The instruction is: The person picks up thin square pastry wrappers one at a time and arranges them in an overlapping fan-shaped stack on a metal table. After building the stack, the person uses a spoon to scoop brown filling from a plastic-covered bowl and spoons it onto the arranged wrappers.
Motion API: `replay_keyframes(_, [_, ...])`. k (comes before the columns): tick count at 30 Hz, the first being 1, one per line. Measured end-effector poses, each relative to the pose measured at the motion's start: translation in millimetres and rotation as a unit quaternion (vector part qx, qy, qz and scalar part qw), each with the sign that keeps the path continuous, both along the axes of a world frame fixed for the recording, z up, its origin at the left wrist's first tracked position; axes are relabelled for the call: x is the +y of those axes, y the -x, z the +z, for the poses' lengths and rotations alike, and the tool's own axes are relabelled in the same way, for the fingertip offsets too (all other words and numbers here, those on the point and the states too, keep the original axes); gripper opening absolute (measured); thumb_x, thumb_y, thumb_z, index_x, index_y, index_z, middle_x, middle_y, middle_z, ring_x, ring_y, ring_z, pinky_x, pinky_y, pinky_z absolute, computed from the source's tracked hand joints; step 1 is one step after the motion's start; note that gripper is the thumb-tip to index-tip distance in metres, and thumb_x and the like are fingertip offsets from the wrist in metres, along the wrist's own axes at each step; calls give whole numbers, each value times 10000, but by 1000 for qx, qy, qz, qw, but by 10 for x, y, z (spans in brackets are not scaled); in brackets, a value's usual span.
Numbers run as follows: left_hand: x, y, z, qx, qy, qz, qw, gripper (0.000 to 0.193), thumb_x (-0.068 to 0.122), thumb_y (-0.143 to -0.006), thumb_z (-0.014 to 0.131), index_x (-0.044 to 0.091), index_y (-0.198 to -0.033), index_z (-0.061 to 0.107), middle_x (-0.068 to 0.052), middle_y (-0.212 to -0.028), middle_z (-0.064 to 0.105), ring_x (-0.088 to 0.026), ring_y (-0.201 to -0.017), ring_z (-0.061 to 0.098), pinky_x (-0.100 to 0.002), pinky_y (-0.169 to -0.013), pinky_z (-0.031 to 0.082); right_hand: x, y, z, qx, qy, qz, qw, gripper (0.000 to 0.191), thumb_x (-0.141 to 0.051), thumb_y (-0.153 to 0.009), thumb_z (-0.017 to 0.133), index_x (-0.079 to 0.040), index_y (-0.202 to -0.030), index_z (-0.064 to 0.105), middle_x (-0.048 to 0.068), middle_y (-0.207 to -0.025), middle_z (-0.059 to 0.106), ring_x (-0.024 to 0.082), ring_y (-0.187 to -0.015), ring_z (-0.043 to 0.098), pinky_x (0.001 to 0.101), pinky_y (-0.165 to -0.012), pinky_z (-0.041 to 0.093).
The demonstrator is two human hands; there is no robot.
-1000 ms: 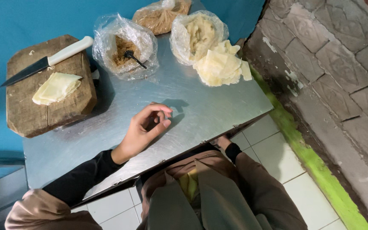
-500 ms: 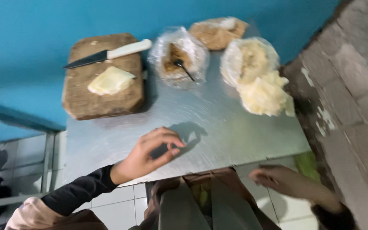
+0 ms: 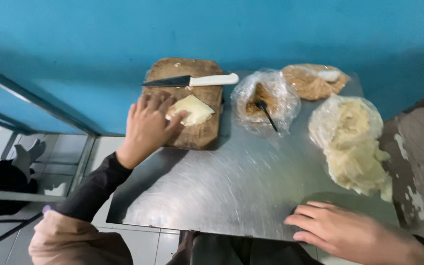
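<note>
Two hands are in view over a steel counter (image 3: 231,186) that stands against a blue wall (image 3: 251,29).

At far left, beyond the counter edge, a tiled floor (image 3: 60,147) and a metal rail (image 3: 35,98) are visible.

The left hand (image 3: 148,125) lies palm down on the near left part of a worn wooden cutting board (image 3: 192,105). Its fingers are spread and open, and they grip nothing. The fingertips touch the left edge of a pale yellow folded dough sheet (image 3: 192,109), which lies flat on the middle of the board.

A knife with a white handle (image 3: 192,80) lies across the far part of the board, blade pointing left, apart from the hand.

Right of the board stands a clear bag of brown filling (image 3: 263,100) with a dark spoon (image 3: 267,114) in it. Behind and to the right lies a second bag of brown crumbs (image 3: 312,81).

Further right, a pile of pale dough sheets (image 3: 357,147) rests partly in a clear bag.

At the near right corner, the right hand (image 3: 349,233) rests flat on the counter edge, fingers extended and pointing left, empty.
</note>
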State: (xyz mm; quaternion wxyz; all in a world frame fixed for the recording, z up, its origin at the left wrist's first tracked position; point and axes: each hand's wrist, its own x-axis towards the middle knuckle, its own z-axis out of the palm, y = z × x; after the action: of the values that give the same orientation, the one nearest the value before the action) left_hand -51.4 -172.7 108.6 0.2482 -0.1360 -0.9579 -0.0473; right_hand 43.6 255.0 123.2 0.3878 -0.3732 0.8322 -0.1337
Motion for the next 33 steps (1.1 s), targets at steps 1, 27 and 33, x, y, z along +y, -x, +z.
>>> replay_keyframes(1, [-11,20,-44,-2,-18,-4,1000,504,496,-1006,630,64,-1250,718,-114,-1234,674,-325,-1154,565,-458,-919,425,-50,66,21,-7,-15,1,1000,426,-448,-1059,530,-171,-1374,603,-18,-1289,652,242,-1298,523,372,-991,461])
replay_keyframes(27, [285,196,246,-203,-386,-184,881,254,101,-853,764,90,-1050,604,-32,-981,742,-132,-896,777,-266,-753,633,-685,524,-77,187,275,-171,928,332,-273,-897,727,-167,-1211,748,-10,-1139,797,124,-984,779,301,-839,612])
replay_keyframes(33, [914,-421,33,-319,-456,-309,771,234,21,-862,755,19,-1070,648,-40,-1054,712,-119,-941,721,-261,-826,602,-600,526,-25,285,473,-136,822,644,-290,-839,765,-21,-1376,533,193,-1337,629,285,-1194,629,367,-953,537])
